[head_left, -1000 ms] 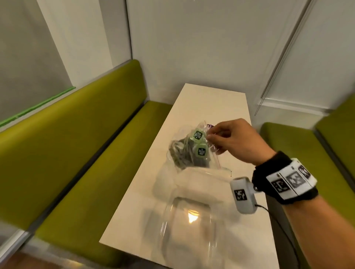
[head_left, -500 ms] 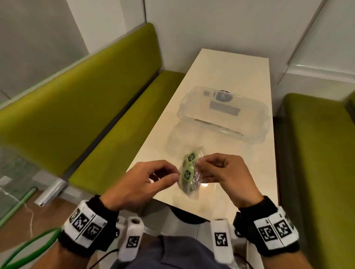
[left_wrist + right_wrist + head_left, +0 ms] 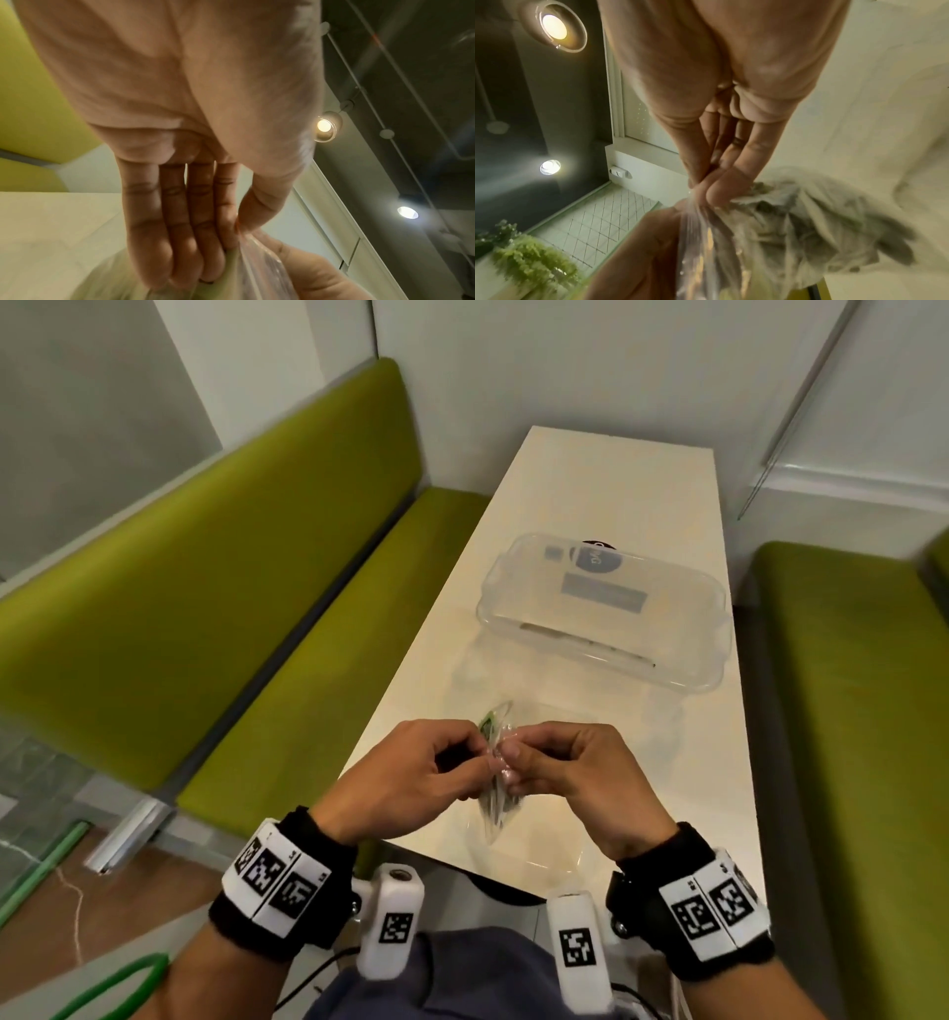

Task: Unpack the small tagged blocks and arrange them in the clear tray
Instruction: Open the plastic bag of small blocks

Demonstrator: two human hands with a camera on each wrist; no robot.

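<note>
Small clear crinkly plastic bag (image 3: pixel 495 780) of green tagged blocks (image 3: pixel 488 725): light, limp, slippery film; judged best taken at top edge, one lip per hand, peeled apart gently so blocks don't spill

Bag held in air above near end of cream table (image 3: pixel 606 516)

Left hand (image 3: pixel 405 778): thumb and fingers pinched on bag's left lip

Right hand (image 3: pixel 575 773): fingertips clamped on right lip

Clear rectangular plastic tray (image 3: pixel 714 660) well beyond on table; no blocks visible in it
</note>
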